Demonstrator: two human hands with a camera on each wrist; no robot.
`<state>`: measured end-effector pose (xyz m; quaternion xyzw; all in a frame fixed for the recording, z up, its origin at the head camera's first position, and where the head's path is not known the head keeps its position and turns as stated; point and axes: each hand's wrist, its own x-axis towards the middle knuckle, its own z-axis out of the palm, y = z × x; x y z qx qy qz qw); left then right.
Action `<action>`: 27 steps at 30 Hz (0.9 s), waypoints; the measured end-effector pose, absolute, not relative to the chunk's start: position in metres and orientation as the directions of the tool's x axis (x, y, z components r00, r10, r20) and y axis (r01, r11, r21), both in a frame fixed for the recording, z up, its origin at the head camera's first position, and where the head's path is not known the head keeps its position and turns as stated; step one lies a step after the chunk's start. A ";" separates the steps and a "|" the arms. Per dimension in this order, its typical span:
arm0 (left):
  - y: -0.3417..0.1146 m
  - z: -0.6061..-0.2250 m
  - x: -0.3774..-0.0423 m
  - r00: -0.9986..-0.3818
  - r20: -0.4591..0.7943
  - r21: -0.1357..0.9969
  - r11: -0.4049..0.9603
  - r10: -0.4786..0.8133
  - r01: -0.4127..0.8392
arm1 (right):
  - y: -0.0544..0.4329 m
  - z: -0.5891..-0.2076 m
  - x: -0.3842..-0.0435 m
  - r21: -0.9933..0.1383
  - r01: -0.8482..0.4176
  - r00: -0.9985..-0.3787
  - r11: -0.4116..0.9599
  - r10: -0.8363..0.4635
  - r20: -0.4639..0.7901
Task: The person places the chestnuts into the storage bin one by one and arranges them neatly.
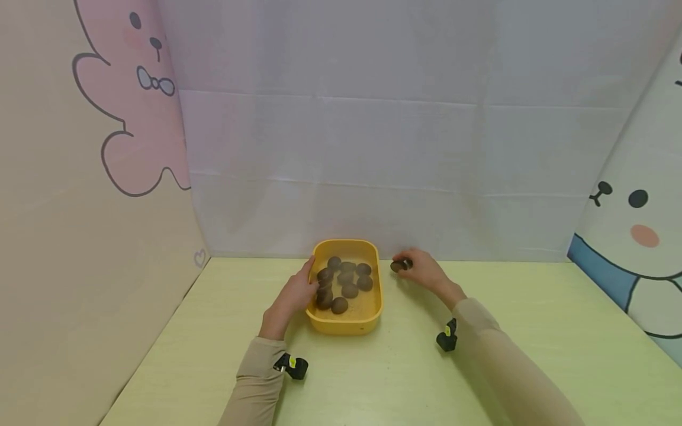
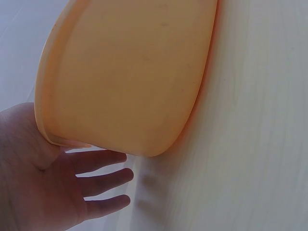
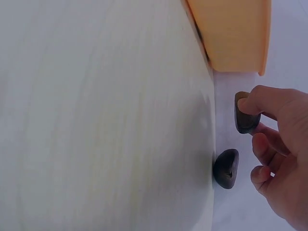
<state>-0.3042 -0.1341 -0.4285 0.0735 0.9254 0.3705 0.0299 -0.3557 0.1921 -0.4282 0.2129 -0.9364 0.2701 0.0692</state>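
Observation:
A yellow plastic tub (image 1: 343,327) stands near the back of the table with several dark, smooth stones (image 1: 349,290) inside. On its left side my left hand (image 1: 295,293) holds the rim; in the left wrist view, several fingers (image 2: 103,185) extend outside the wall, while the thumb is partly hidden by the rim. To the right of the tub, my right hand (image 1: 424,270) pinches a dark stone (image 3: 247,115) between thumb and fingers. A second dark stone (image 3: 226,168) rests by the table's back edge, close to the curled fingers of that hand.
The pale yellow-green table (image 1: 383,384) meets a white sheet (image 1: 383,148) just behind the tub. Printed panels with a pink cartoon animal (image 1: 144,130) at left and a white one (image 1: 639,254) at right flank the table. Each wrist carries a small black camera mount (image 1: 446,336).

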 end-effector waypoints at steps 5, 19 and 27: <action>-0.134 -0.429 -0.305 -0.988 0.000 0.691 0.714 0.156 0.113 | 0.186 -0.418 -0.349 -0.473 -0.474 -0.879 0.743 -0.369 0.301; -0.134 -0.429 -0.305 -0.988 -0.006 0.683 0.722 0.152 0.107 | 0.170 -0.396 -0.336 -0.487 -0.510 -0.858 0.710 -0.375 0.352; -0.134 -0.429 -0.305 -0.987 0.011 0.687 0.716 0.162 0.125 | 0.155 -0.390 -0.330 -0.444 -0.573 -0.816 0.689 -0.429 0.388</action>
